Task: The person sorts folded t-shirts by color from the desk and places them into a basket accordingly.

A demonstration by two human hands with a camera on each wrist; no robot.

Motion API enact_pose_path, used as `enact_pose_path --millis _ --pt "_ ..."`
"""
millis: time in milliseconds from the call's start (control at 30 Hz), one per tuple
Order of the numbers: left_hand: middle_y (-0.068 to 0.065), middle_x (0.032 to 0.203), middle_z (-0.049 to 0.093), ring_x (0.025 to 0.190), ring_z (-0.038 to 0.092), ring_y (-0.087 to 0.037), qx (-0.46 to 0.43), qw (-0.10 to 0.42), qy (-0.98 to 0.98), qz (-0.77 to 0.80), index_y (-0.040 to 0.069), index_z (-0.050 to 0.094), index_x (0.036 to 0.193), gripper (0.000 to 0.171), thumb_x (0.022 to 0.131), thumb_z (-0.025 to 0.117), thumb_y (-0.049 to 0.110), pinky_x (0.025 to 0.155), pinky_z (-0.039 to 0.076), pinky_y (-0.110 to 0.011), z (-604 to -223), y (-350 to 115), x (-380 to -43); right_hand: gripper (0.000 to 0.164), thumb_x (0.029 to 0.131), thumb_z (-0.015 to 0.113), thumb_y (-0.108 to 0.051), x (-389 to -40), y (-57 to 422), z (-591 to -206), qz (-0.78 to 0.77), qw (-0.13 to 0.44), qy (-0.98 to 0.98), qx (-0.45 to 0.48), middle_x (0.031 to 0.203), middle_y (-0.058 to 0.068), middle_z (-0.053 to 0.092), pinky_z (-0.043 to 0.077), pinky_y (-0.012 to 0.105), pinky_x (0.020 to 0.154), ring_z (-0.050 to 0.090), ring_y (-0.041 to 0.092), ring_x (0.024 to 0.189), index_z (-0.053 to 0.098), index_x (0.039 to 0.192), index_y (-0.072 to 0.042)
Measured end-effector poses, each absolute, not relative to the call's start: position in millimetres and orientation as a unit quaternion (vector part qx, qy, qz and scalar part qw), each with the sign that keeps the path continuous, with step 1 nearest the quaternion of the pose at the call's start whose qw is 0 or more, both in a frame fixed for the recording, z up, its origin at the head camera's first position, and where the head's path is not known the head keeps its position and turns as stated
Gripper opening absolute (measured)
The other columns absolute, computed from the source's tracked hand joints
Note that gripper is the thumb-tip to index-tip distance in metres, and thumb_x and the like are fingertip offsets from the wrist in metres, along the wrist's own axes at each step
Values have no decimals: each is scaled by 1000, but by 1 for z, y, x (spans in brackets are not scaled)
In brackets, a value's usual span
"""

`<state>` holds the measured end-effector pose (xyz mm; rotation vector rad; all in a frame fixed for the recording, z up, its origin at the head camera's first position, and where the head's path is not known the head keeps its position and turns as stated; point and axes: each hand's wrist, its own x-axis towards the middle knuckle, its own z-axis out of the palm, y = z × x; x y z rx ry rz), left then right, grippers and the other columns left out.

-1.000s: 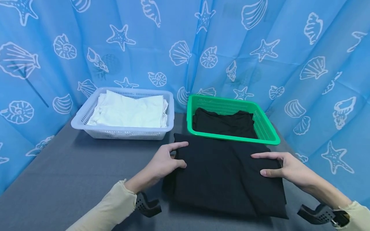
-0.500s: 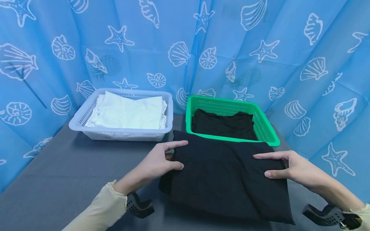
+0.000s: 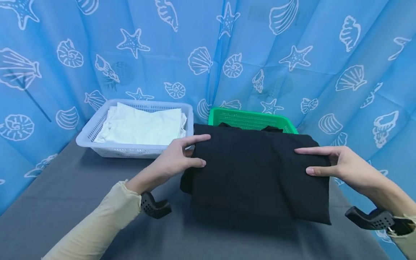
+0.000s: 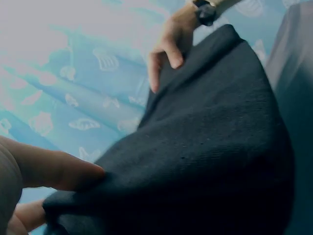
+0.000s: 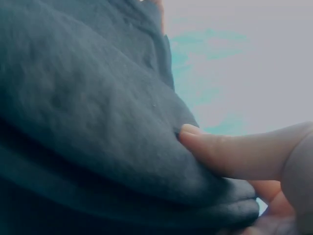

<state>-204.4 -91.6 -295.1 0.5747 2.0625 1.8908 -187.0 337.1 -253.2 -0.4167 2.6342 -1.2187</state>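
Observation:
A folded black garment (image 3: pixel 253 173) hangs between my two hands, lifted off the table and overlapping the front of the green basket (image 3: pixel 247 119) in the head view. My left hand (image 3: pixel 173 155) grips its left edge, thumb and index finger on the near face and other fingers behind. My right hand (image 3: pixel 347 166) holds the right edge the same way. In the left wrist view the cloth (image 4: pixel 205 132) slopes up toward the far hand. The right wrist view shows the thumb pressing on the folded layers of the cloth (image 5: pixel 107 107). Black cloth inside the green basket is mostly hidden.
A pale blue-white basket (image 3: pixel 130 148) with folded white cloth (image 3: pixel 143 124) stands at the back left, close to my left hand. The grey-covered table (image 3: pixel 81 187) lies below. A blue curtain (image 3: pixel 162 43) with shell and starfish prints hangs behind both baskets.
Both hands have raised the black garment off the table and moved it away from me. It now covers the front rim of the green basket and most of the black cloth inside.

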Motion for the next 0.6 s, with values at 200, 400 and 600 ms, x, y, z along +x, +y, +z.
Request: enact_pose_path --millis 200,400,600 --pt "-4 136 54 115 60 -22 204 102 732 642 21 52 144 64 87 72 -1 93 50 -43 -278 -78 -250 57 91 73 -23 -225 344 -239 -386 49 915 -111 134 3 53 50 23 83 55 15 111 53 144 -14" --pt "1 147 44 116 60 -25 218 31 751 622 26 55 142 64 88 71 -4 91 50 -39 -261 -58 -300 60 91 73 -27 -266 349 -227 -427 -2 901 -74 149 7 36 45 15 84 42 19 125 50 147 -19" --pt "5 149 41 116 59 -21 239 0 743 625 26 54 143 64 89 68 -7 88 51 -34 -257 -40 -334 55 89 75 -19 -296 347 -225 -453 -85 886 -49 151 7 39 46 12 81 39 22 132 57 141 -20"
